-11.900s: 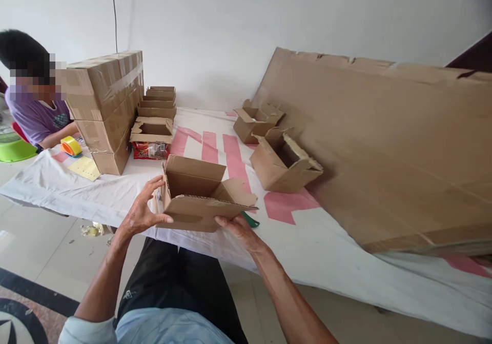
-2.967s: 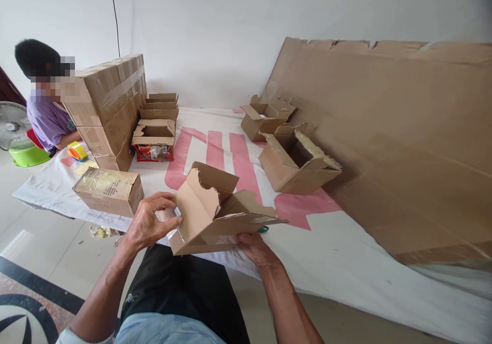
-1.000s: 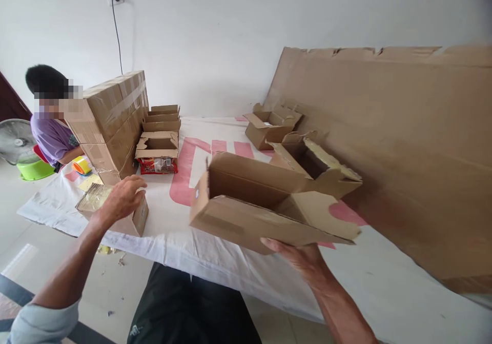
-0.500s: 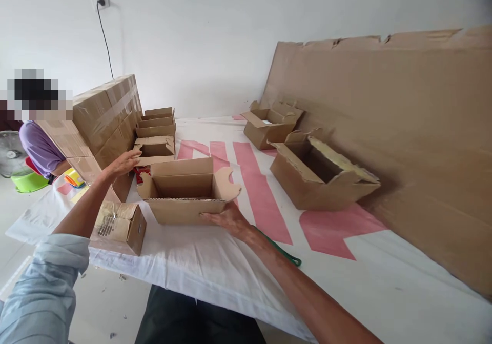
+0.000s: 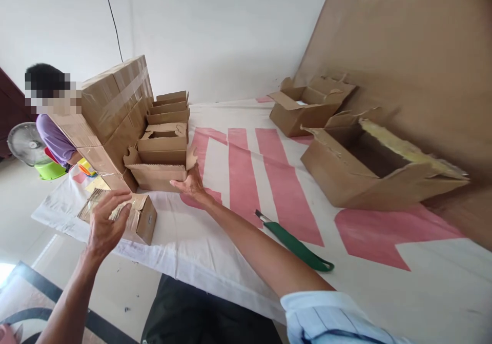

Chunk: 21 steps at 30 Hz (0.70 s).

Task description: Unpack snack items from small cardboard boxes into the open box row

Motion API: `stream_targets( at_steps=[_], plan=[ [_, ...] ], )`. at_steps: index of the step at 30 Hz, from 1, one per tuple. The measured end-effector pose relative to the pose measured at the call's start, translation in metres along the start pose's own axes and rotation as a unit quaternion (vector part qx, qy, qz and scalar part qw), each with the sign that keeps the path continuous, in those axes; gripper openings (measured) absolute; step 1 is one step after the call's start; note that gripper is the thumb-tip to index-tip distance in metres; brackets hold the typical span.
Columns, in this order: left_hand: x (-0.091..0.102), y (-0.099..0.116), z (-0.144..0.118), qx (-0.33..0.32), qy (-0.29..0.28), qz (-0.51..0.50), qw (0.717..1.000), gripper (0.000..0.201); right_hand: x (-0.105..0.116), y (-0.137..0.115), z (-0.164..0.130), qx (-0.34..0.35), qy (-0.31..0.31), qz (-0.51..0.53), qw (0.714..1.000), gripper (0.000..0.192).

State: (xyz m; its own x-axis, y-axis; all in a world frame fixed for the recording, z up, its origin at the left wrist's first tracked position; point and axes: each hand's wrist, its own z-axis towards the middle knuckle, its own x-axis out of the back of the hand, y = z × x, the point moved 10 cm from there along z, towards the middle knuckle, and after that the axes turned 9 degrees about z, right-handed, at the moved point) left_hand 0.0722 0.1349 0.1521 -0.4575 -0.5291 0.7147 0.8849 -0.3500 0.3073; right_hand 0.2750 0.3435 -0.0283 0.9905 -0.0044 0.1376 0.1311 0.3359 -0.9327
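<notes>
An open cardboard box with raised flaps stands on the cloth-covered table, at the near end of a row of open boxes. My right hand grips its near right corner, the thumb along the front and the other fingers partly hidden at the side. My left hand hovers in front of a small closed cardboard box, fingers loosely bent and apart from the thumb, holding nothing. Below the right forearm's far side lies a long green-handled tool with a silver and dark tip.
Two more open boxes stand at the right, before a large leaning cardboard sheet. Taped cartons are stacked at the left. Beyond them a person in a purple sleeve sits near a fan. The table edge runs before me.
My right hand has moved the open box away and left, up against the row. My left hand has come back from the row toward me. The view has shifted, showing more of the green-handled tool.
</notes>
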Motion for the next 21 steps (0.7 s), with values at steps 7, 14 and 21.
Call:
stream_targets(
  at_steps=[7, 14, 21],
  plan=[
    [0.046, -0.062, -0.04, 0.1, 0.077, 0.124, 0.984, 0.021, -0.004, 0.001, -0.011, -0.033, -0.042, -0.032, 0.998, 0.099],
    [0.052, -0.208, -0.059, 0.376, 0.027, 0.011, 0.926, 0.051, 0.008, -0.026, -0.149, 0.026, -0.106, 0.045, 0.993, 0.066],
    [0.008, -0.19, -0.072, 0.349, -0.004, -0.025, 0.937, 0.056, -0.023, -0.07, -0.202, 0.023, -0.181, 0.147, 0.972, 0.093]
  ],
)
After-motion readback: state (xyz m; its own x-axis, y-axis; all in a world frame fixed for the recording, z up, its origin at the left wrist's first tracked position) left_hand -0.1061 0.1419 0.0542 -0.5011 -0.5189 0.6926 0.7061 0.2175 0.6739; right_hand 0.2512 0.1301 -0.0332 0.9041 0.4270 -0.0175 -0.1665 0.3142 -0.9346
